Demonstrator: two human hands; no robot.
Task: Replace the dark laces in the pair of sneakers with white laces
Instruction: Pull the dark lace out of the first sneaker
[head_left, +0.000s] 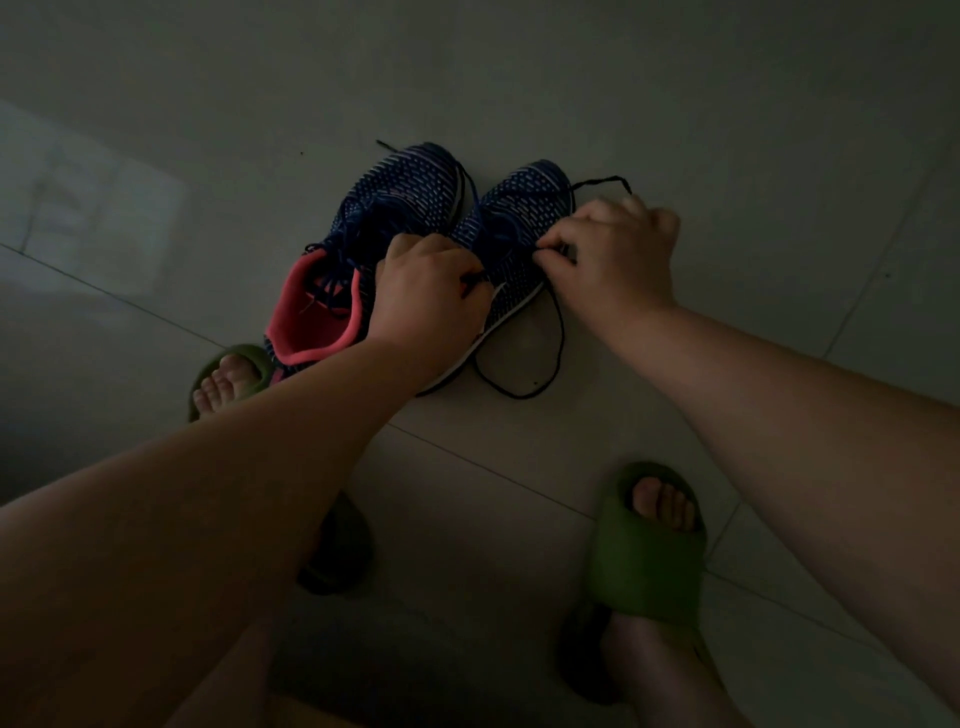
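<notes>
Two dark blue knit sneakers stand side by side on the tiled floor, toes pointing away from me. The left sneaker (363, 244) shows its pink lining and is still laced dark. My left hand (431, 296) lies over the rear of the right sneaker (514, 218) and pinches a dark lace end. My right hand (618, 249) pinches the dark lace (558, 338) at the sneaker's right side. That lace loops loose over the floor beside the shoe, and another strand runs past the toe. No white laces are in view.
My feet wear green slides: one (228, 374) sits just left of the sneakers, the other (649, 540) is nearer me at the lower right. Pale floor tiles (675, 104) stretch all round. The light is dim.
</notes>
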